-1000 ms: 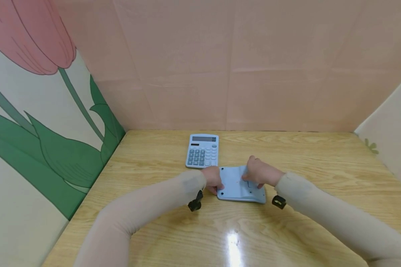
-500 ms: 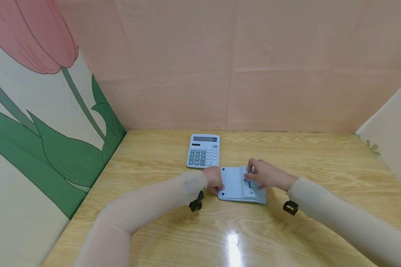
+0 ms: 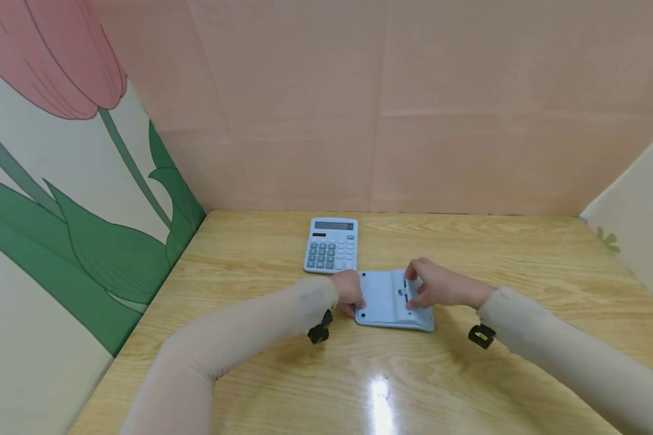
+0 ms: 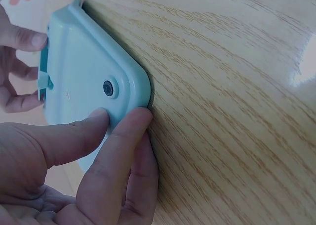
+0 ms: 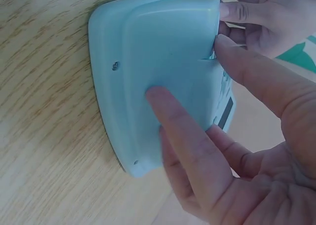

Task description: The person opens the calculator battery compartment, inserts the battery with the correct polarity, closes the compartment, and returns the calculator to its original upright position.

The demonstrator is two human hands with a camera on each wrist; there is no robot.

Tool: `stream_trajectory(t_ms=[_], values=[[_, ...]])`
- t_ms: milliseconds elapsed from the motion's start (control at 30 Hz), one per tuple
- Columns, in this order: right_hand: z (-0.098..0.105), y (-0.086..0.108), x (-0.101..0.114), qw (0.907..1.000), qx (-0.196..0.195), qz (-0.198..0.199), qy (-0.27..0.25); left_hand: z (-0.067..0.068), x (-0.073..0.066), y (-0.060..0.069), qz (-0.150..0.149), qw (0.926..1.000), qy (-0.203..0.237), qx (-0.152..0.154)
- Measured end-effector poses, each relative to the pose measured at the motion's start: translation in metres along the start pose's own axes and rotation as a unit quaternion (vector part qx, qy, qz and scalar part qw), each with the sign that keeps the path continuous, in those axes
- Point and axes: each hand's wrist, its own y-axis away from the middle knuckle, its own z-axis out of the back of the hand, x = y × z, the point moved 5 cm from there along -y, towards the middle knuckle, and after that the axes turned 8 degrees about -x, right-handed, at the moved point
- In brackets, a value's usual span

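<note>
A pale blue calculator (image 3: 378, 297) lies face down on the table, its back and dark screw holes showing. My left hand (image 3: 349, 290) holds its left end, thumb on the back and fingers along the edge. On the right part, my right hand (image 3: 441, 285) has thumb and fingers at opposite sides of the battery cover (image 5: 190, 84). One finger rests on the surface in the right wrist view. A dark gap with a small clip (image 4: 44, 80) shows along the cover's inner edge. The calculator's keys face down, hidden.
A second pale blue calculator (image 3: 332, 246) lies face up just behind, its display lit with digits. The wooden table (image 3: 250, 362) meets a pink backdrop (image 3: 305, 121) at the back and a tulip-printed panel (image 3: 114, 254) on the left.
My right hand has shifted right and drawn its fingers apart across the battery cover, and the dark gap at the cover's edge has come into view. The left hand keeps its place.
</note>
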Motion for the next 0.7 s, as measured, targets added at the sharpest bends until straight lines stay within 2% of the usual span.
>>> stream_trajectory(t_ms=[233, 367, 567, 700], values=[[0.002, -0.003, -0.002, 1.0, -0.001, 0.006, 0.001, 0.0, 0.0, -0.002, -0.001, 1.0, -0.002, -0.001], [0.008, -0.002, -0.003, 0.9996, 0.006, 0.01, -0.025, 0.0, -0.001, -0.001, -0.003, 1.0, -0.001, -0.004], [0.033, -0.004, -0.008, 0.9967, 0.016, 0.027, -0.075, 0.001, -0.001, 0.002, -0.012, 0.9999, -0.003, -0.004], [0.054, -0.01, -0.017, 0.9959, -0.009, 0.025, -0.086, 0.002, -0.001, 0.004, -0.012, 0.9999, -0.001, -0.006]])
